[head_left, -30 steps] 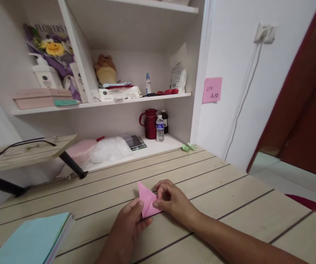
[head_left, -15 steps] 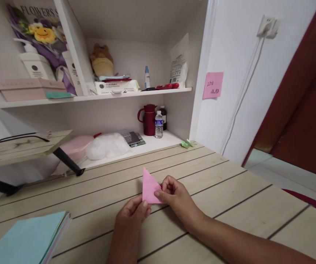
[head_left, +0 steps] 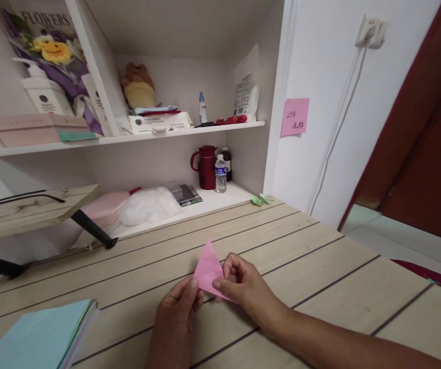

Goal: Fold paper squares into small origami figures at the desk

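A pink sheet of paper (head_left: 208, 269), folded into a triangle with its point up, is held between both hands over the wooden table (head_left: 297, 277). My left hand (head_left: 180, 302) pinches its lower left corner, thumb on the near face. On the right side, my right hand (head_left: 245, 287) grips the paper with its thumb across the front and its fingers curled behind. The lower right tip of the triangle is partly hidden by the right thumb.
A stack of coloured paper (head_left: 43, 333) lies at the front left. Small green folded paper pieces (head_left: 260, 200) sit at the table's back edge. Behind stand a red jug (head_left: 207, 166), a water bottle (head_left: 221, 174) and a bag of white filling (head_left: 149, 206). A small raised stand (head_left: 70, 200) is at left.
The pink paper has turned clockwise a little, its lower right tip now pointing further down. Both hands still hold it, and the left has shifted slightly left.
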### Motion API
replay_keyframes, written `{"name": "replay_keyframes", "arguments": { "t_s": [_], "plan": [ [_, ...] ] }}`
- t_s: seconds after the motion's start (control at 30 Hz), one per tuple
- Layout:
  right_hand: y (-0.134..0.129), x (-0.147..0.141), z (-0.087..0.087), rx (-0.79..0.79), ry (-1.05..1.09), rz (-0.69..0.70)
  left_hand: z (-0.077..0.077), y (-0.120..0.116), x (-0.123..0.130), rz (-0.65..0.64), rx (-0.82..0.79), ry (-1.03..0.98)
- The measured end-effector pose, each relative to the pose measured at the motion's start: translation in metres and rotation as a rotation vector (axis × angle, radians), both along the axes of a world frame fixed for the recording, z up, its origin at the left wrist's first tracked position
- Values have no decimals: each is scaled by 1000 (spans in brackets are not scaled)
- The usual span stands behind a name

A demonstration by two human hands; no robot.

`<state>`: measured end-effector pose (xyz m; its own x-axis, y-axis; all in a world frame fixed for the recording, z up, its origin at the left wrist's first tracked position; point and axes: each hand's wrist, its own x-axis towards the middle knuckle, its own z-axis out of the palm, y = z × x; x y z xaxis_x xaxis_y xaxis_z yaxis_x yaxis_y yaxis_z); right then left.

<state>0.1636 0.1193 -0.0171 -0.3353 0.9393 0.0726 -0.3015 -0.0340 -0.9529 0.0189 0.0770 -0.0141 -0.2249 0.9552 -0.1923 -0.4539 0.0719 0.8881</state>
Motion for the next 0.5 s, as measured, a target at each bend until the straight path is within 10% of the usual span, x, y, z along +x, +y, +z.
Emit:
{"name": "replay_keyframes", "arguments": {
  "t_s": [0.5],
  "plan": [
    [3,21,13,-24,25,-54,-1,-1,-14,-146,-23,-196]
  ]
}}
